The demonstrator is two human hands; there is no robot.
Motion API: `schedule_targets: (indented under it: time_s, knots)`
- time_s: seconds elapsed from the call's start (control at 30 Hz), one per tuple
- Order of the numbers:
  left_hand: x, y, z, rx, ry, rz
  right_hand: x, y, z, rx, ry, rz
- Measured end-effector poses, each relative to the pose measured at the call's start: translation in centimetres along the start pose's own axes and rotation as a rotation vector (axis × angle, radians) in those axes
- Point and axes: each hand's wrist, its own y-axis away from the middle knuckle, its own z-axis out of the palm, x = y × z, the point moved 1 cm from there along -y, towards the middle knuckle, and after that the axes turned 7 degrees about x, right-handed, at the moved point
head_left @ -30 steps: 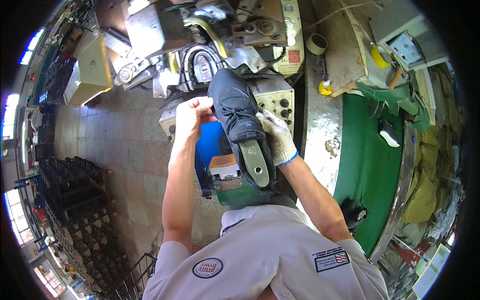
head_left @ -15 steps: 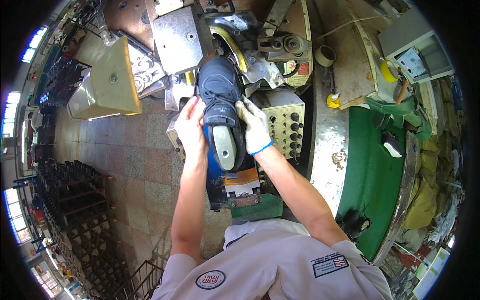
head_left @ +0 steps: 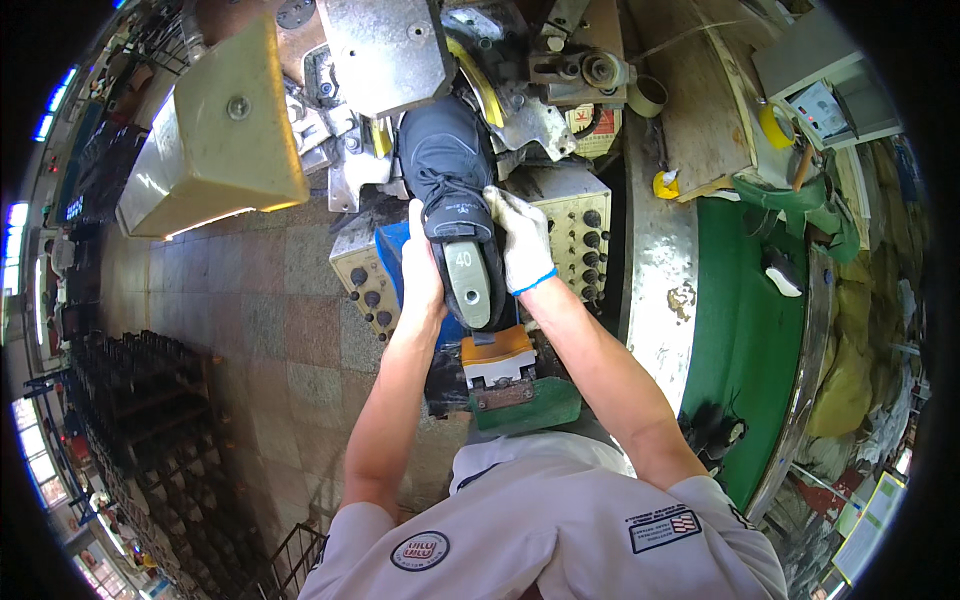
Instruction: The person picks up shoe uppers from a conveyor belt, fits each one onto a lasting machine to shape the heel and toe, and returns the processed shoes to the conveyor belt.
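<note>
A dark grey lace-up shoe [head_left: 445, 165] points away from me, its toe close beneath a metal plate of the machine [head_left: 385, 60] in front. A grey-green last [head_left: 463, 262] with a hole fills its heel opening. My bare left hand [head_left: 421, 265] presses along the left side of the shoe near the heel; its fingers are mostly hidden underneath. White-gloved, with a blue cuff edge, my right hand [head_left: 522, 240] grips the other side beside the laces. Two yellow curved bands [head_left: 478, 85] flank the toe. Below the heel sits an orange-topped support [head_left: 497, 348].
A cream lamp-like housing [head_left: 215, 120] juts in at the left. Knobbed control boxes [head_left: 575, 235] stand on both sides of the shoe. To the right runs a green surface [head_left: 735, 340] with a dark shoe [head_left: 783, 272] on it. Dark racks [head_left: 150, 420] fill the lower left.
My left hand has shifted from the shoe's side, fingers showing, to lie flatter along the heel. The toe appears closer beneath the metal plate. The whole view has also shifted slightly.
</note>
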Motion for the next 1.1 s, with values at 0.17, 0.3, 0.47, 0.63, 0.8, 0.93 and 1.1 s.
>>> schedule_targets:
  time_s: [0.17,0.3,0.47,0.63,0.8,0.93,1.1]
  knots:
    - [-1.0,-0.8,0.2,0.058,0.007,0.093,0.9,-0.9,-0.9,0.007,0.055,-0.029]
    - [-1.9,-1.1,-0.3,0.097,-0.076,0.231,1.7,-0.9,-0.6,0.044,0.051,-0.025]
    - [-3.0,-2.3,-1.4,0.079,-0.103,0.360,2.0,-1.1,-0.7,0.024,0.098,-0.072]
    - [-2.8,-1.8,-0.7,0.087,-0.084,0.308,1.7,-1.2,-0.9,0.013,0.013,-0.025]
    - [-4.6,-0.9,-4.9,0.140,-0.139,0.207,-0.9,0.8,-4.3,0.071,0.193,-0.039]
    - [-14.0,0.8,-12.0,0.319,-0.871,0.181,-4.6,6.2,-16.8,-0.043,-0.318,0.047]
    - [-29.0,-0.7,-19.7,0.144,-0.956,0.252,-5.8,13.0,-21.4,0.321,0.095,0.029]
